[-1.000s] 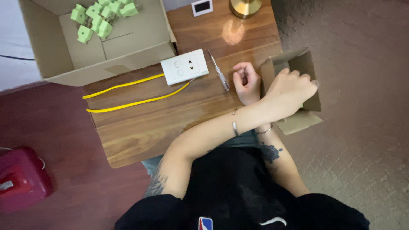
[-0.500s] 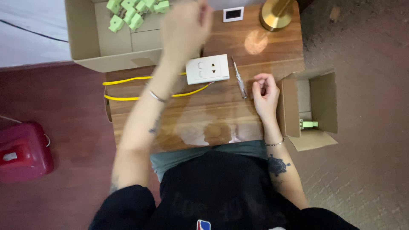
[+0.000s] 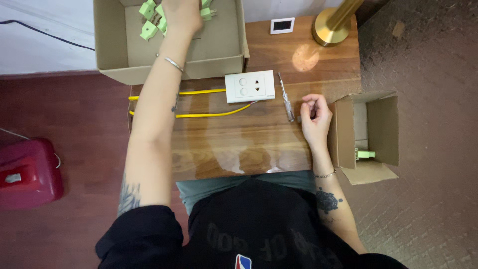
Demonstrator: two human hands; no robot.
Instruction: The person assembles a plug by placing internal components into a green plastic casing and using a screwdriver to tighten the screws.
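At the top of the frame, left of centre, the person's left hand [image 3: 180, 15] reaches into a large open cardboard box [image 3: 219, 47] and rests among a loose heap of pale green plastic parts [image 3: 149, 20]. The fingers curl down into the pile, but it is hard to tell whether the grip has closed on a part or only touches them. The box stands at the far edge of the wooden desk [image 3: 239, 144] with its flaps open, so the arm can stretch straight in from above.

Just below the box, in the upper middle of the frame, lies a white wall socket plate [image 3: 249, 86], face up. Two yellow wires [image 3: 199, 103] run from it to the left, passing under the outstretched forearm. Just beside the plate's right edge lies a slim screwdriver [image 3: 285, 97], pointing toward the person, within easy reach.

The right hand [image 3: 314, 117] rests on the desk at centre right, fingers curled in a loose fist. It may be pinching something small and dark at its left side, but this is too small to tell. Touching that hand's right side is a smaller open cardboard box [image 3: 371, 134], with one green piece [image 3: 365, 154] inside.

At the top right stand a brass lamp base [image 3: 331, 27] and a small white framed device [image 3: 282, 25]. A red container [image 3: 27, 172] sits on the floor at the left.
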